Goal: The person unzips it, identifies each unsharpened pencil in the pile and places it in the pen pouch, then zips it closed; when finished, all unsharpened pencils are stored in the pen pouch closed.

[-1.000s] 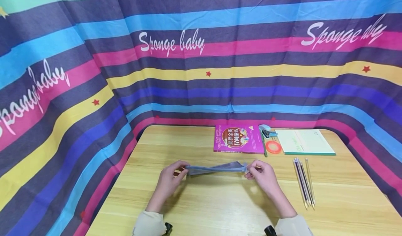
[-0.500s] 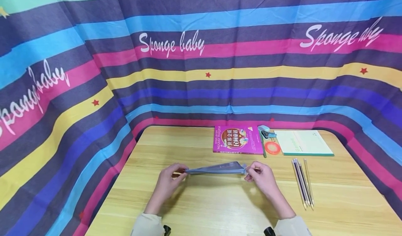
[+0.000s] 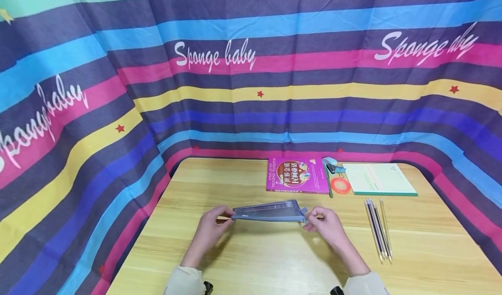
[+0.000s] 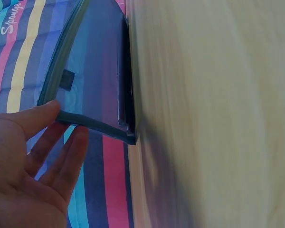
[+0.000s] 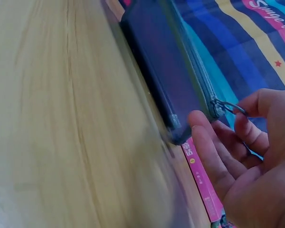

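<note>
Between my two hands a see-through bluish zip pouch (image 3: 268,211) stands over the table, zipper edge towards me. My left hand (image 3: 211,225) pinches its left end; in the left wrist view the thumb and fingertips hold the corner by the zipper (image 4: 61,61). On the other side my right hand (image 3: 328,226) pinches the pull ring (image 5: 232,107) at the zipper's right end, its other fingers against the pouch's end. A long, thin item (image 4: 122,80) shows through the clear side, along the bottom of the pouch.
Behind the pouch lie a purple book (image 3: 298,175), a stapler (image 3: 333,166), an orange-red ring (image 3: 340,185) and a pale green notebook (image 3: 380,178). Several pencils (image 3: 377,229) lie to the right of my right hand. A striped cloth (image 3: 243,103) hangs round the table's back and sides.
The pouch has tilted so that more of its side faces the head camera, and its zipper edge has come slightly nearer me. Both hands have kept their pinch and shifted only slightly.
</note>
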`<act>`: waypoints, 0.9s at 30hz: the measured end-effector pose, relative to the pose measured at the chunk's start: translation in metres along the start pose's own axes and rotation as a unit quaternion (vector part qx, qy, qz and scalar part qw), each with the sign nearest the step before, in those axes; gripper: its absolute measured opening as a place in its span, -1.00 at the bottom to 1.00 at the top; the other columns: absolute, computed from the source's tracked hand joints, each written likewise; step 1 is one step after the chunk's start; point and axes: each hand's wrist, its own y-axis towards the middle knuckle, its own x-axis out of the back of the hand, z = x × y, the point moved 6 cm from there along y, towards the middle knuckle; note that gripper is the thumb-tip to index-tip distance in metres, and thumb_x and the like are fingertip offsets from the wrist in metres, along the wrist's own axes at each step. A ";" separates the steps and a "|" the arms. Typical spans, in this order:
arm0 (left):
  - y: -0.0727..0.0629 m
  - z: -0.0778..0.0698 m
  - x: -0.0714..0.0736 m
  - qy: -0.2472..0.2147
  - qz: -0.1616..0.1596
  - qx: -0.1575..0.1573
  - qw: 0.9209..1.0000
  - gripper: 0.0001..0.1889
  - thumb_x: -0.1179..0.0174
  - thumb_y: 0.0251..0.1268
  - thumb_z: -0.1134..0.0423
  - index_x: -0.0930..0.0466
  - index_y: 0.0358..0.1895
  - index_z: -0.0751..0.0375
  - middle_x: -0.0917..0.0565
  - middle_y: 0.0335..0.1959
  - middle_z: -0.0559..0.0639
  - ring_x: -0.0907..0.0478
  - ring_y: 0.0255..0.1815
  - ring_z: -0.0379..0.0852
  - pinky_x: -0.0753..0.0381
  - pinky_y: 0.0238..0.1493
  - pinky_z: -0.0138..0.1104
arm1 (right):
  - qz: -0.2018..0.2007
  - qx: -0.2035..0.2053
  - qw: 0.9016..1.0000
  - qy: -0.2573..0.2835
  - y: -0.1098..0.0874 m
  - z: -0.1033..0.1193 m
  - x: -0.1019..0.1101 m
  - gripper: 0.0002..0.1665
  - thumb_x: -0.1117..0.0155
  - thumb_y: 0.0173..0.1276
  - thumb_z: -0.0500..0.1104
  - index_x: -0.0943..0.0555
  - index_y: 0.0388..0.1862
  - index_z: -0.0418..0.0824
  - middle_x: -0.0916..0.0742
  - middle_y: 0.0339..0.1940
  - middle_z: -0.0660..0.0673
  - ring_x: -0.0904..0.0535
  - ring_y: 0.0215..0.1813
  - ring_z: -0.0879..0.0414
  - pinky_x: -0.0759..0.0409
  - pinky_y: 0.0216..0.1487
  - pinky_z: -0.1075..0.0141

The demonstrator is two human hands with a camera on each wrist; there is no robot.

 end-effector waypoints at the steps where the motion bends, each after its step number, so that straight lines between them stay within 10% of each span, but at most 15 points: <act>1: 0.000 0.000 0.000 -0.002 0.003 0.002 1.000 -0.74 -0.42 0.23 0.48 -0.73 -0.21 -0.03 -0.76 -0.19 -0.15 -0.74 -0.09 -0.08 -0.79 -0.07 -0.34 | 0.008 -0.004 1.000 0.001 0.000 -0.001 -0.001 -0.82 -0.17 0.44 -0.43 -0.54 -0.42 -0.46 -0.75 -0.04 -0.42 -0.77 -0.38 0.04 -0.81 -0.25 0.25; 27: 0.002 0.009 -0.006 -0.039 0.042 0.031 0.998 -0.82 -0.46 0.20 0.43 -0.74 -0.15 0.26 -0.78 -0.14 0.11 -0.79 -0.11 -0.03 -0.75 -0.08 -0.47 | 0.069 -0.018 0.997 -0.015 0.000 -0.015 -0.007 -0.86 -0.31 0.37 -0.37 -0.59 -0.36 -0.45 -0.76 -0.06 -0.38 -0.76 -0.27 -0.03 -0.81 -0.21 0.22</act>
